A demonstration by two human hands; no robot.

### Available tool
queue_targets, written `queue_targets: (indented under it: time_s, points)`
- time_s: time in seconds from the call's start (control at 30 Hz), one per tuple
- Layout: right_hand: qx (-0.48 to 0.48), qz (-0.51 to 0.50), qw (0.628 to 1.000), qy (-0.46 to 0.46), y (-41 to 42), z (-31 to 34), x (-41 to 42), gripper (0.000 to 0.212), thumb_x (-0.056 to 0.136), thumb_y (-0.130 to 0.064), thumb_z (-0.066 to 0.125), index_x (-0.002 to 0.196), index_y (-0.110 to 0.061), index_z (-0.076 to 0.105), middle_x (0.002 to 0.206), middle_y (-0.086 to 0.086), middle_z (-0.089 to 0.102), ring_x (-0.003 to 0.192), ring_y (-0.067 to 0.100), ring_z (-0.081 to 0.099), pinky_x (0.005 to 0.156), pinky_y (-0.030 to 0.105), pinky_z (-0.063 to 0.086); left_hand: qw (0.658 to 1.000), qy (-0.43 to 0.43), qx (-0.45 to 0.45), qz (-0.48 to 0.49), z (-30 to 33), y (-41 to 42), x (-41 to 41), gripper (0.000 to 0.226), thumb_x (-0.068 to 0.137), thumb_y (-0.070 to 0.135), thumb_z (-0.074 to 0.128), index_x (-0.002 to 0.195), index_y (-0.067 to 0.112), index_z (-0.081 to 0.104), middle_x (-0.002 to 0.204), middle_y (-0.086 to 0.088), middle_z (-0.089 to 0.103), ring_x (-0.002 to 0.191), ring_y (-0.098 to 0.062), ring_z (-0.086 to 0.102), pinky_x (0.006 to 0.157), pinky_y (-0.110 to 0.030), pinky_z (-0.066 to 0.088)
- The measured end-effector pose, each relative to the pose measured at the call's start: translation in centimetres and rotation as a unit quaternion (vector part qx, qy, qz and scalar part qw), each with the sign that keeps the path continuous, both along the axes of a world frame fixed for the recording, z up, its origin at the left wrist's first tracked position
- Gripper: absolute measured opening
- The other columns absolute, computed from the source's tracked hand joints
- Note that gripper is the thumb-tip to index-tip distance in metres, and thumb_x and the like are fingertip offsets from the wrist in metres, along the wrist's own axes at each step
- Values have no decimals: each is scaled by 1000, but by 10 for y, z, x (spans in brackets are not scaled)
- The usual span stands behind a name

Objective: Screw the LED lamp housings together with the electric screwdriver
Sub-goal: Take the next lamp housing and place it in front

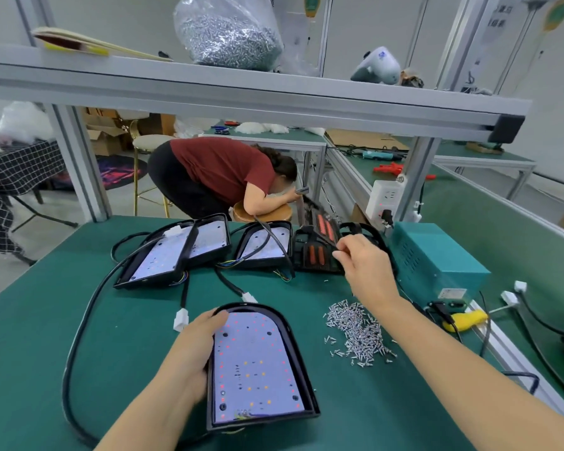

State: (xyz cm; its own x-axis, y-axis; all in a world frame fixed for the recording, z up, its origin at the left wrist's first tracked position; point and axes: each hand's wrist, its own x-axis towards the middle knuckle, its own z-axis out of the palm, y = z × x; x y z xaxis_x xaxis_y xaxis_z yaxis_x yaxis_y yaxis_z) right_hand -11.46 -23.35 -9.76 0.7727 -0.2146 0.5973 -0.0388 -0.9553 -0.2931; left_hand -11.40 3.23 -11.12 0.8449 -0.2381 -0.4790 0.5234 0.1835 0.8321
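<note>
- The lamp housing [258, 366] lies on the counter [46, 336]; left hand [189, 353] grips its left rim.
- It looks stiff and light; hold the rim, not the LED board.
- Right hand [362, 265] pinches a black cover [319, 252] farther back.

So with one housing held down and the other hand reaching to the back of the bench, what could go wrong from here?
1. The right hand reaches over the loose screw pile; the forearm may scatter screws when it comes back.
2. The black cover it pinches lies against other housings and cables, so pulling could drag them.
3. The left hand grips only one edge of the near housing, which could pivot on the mat.
</note>
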Motion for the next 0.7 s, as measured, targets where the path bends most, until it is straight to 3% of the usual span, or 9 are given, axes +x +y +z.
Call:
queue_targets:
  time_s: [0.13, 0.2, 0.27, 0.3, 0.37, 0.47, 0.57, 0.63, 0.7]
  points:
    - [-61, 112, 989, -76, 45, 11, -64, 10, 84, -6, 70, 79, -1, 62, 77, 7, 60, 62, 24, 55, 59, 30, 44, 998, 43, -45, 16, 5, 2, -4, 28, 98, 28, 50, 72, 28, 40, 50, 1, 67, 45, -21, 65, 57, -36, 48]
    - [-96, 157, 981, -54, 66, 10, -92, 11, 88, -13, 62, 79, -5, 61, 77, 3, 58, 65, 22, 54, 58, 31, 44, 996, 38, -69, 36, 4, 1, -5, 5, 99, 30, 49, 100, 35, 48, 44, 8, 63, 40, -15, 63, 47, -30, 49]
    - [-133, 203, 970, -12, 84, 5, -116, 12, 91, -16, 56, 81, -10, 62, 79, 0, 56, 68, 19, 53, 59, 29, 43, 992, 56, -95, 61, 3, 1, -3, 44, 97, 29, 52, 135, 38, 32, 47, 7, 65, 42, -14, 64, 47, -31, 49]
    - [-150, 225, 963, 12, 90, 1, -125, 8, 89, -13, 60, 82, -12, 62, 80, -1, 57, 69, 18, 53, 58, 29, 44, 990, 50, -115, 69, 1, 1, -2, 40, 95, 29, 55, 128, 39, 36, 51, 3, 67, 43, -16, 65, 48, -33, 51]
    - [-173, 246, 951, 67, 98, -5, -139, 15, 78, -6, 75, 82, -13, 63, 80, 0, 57, 68, 19, 55, 54, 30, 47, 988, 70, -120, 72, 0, 1, -3, 20, 93, 28, 58, 91, 32, 38, 55, -4, 69, 45, -19, 66, 54, -37, 51]
    - [-193, 255, 939, 125, 103, -6, -146, 20, 73, -7, 81, 78, -14, 62, 75, -2, 56, 63, 18, 53, 48, 29, 46, 989, 64, -111, 68, -4, 1, -4, 28, 97, 30, 52, 74, 28, 36, 52, -4, 68, 44, -21, 66, 59, -41, 46]
    - [-196, 266, 932, 151, 107, -3, -144, 17, 78, -12, 77, 75, -15, 61, 71, -2, 55, 60, 18, 53, 48, 28, 46, 988, 62, -129, 54, -7, 1, -6, 27, 97, 30, 50, 74, 24, 39, 55, -6, 69, 46, -21, 67, 58, -40, 46]
    - [-186, 269, 931, 162, 108, 1, -141, 14, 80, -14, 74, 75, -13, 61, 71, -1, 56, 59, 19, 54, 49, 28, 46, 985, 58, -151, 54, -10, 1, -4, 14, 96, 27, 53, 88, 28, 41, 61, -5, 71, 51, -21, 68, 58, -39, 49]
    - [-176, 269, 928, 189, 108, 4, -137, 8, 87, -15, 66, 82, -10, 63, 78, 3, 59, 67, 23, 56, 56, 31, 49, 988, 31, -149, 33, -13, 4, -2, 22, 94, 20, 56, 104, 31, 40, 69, -7, 73, 55, -22, 69, 60, -39, 52]
